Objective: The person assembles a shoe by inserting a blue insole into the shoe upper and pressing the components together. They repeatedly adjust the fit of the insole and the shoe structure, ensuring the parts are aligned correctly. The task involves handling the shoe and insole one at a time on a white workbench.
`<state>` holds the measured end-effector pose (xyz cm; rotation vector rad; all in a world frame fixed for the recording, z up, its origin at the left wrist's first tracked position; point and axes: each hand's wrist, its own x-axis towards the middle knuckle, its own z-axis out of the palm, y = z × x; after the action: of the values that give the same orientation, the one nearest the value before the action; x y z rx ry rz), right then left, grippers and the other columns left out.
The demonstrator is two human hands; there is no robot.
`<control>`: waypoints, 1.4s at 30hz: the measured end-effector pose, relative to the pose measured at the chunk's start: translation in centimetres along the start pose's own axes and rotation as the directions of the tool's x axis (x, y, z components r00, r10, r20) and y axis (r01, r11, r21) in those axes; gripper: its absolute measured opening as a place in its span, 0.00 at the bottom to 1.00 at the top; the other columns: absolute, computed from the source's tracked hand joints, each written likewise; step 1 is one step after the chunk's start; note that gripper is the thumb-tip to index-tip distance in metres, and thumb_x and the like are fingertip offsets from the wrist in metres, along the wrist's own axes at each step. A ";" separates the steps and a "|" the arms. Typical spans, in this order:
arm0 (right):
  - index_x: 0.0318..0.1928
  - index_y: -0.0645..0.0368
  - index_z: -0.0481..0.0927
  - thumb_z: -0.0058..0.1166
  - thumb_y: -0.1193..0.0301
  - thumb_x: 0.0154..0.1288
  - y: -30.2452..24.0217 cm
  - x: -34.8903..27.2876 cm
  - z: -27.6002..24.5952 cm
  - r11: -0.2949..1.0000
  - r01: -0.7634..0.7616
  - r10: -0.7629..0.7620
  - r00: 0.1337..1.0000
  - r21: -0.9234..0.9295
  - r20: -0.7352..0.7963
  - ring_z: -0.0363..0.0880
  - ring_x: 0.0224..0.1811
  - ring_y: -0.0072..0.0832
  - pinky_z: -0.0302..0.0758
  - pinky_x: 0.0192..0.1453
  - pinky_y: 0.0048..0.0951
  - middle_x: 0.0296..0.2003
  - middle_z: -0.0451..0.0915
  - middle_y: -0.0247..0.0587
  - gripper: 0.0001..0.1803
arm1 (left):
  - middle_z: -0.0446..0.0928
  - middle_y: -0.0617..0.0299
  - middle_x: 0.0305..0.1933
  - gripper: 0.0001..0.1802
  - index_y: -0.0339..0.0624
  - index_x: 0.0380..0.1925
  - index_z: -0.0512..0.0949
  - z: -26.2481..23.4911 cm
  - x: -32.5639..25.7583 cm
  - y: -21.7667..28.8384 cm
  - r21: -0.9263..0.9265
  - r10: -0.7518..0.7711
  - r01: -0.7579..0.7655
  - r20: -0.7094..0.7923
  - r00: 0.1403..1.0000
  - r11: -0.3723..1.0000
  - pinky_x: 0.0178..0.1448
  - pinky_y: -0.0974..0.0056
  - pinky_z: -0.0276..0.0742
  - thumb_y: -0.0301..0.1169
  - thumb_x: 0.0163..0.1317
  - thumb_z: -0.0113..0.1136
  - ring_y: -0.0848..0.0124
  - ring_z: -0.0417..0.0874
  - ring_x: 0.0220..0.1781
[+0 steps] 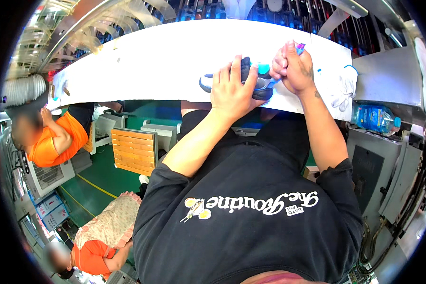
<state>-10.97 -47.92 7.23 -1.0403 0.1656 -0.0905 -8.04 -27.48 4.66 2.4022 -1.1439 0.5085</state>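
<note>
A shoe in black, grey and white lies on the white worktable in front of me. My left hand spreads over it and presses it down, thumb along one side. More black parts stick out beyond my fingers, with a turquoise patch among them; whether there is a second shoe I cannot tell. Close beside the shoe's right end, my right hand is closed in a fist around a slim blue and purple tool. Its purple end shows above the fist, and its exact kind is hidden.
White gloves lie at the table's right end, above a blue-labelled plastic bottle. Machinery with rods runs behind the table. A slatted wooden seat stands at left. Two people in orange, one seated and one lower left, are nearby.
</note>
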 end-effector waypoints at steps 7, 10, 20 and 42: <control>0.36 0.47 0.72 0.48 0.44 0.86 1.7 -1.1 -1.6 0.924 0.015 0.039 0.990 0.383 -0.133 0.62 0.23 0.19 0.65 0.33 0.27 0.25 0.67 0.27 0.25 | 0.73 0.43 0.73 0.49 0.53 0.62 0.82 -0.2 -0.7 -0.2 -0.018 0.025 -0.026 -0.015 1.000 1.000 0.63 0.43 0.77 0.49 0.33 0.89 0.45 0.80 0.63; 0.37 0.48 0.71 0.48 0.44 0.87 1.8 -1.8 -2.2 0.853 0.047 0.091 0.967 0.519 -0.237 0.62 0.25 0.19 0.63 0.34 0.25 0.27 0.66 0.27 0.24 | 0.73 0.45 0.73 0.49 0.55 0.64 0.83 -0.2 -1.4 -0.9 -0.031 0.039 -0.041 -0.046 0.998 0.999 0.63 0.43 0.78 0.50 0.36 0.90 0.46 0.80 0.66; 0.67 0.64 0.77 0.61 0.60 0.76 3.3 -2.1 -8.1 -0.056 0.011 -0.219 0.975 -0.998 0.023 0.79 0.66 0.56 0.73 0.75 0.49 0.61 0.79 0.62 0.28 | 0.71 0.43 0.76 0.50 0.54 0.64 0.83 -1.2 -2.8 -3.9 -0.329 -0.034 -0.032 -0.193 0.981 0.944 0.63 0.40 0.78 0.53 0.35 0.91 0.44 0.81 0.65; 0.66 0.64 0.75 0.83 0.53 0.54 2.8 -5.4 3.9 0.595 -0.256 0.126 0.966 -0.762 -0.226 0.87 0.59 0.37 0.81 0.67 0.40 0.54 0.86 0.47 0.45 | 0.73 0.44 0.73 0.47 0.53 0.60 0.85 -0.5 -1.9 -1.9 -0.233 -0.035 0.014 -0.086 0.996 0.972 0.61 0.42 0.79 0.43 0.31 0.86 0.45 0.81 0.61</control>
<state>-15.58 -42.37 7.20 -1.9103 0.4891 0.1228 -7.73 -24.88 3.71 2.1682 -1.0710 0.4431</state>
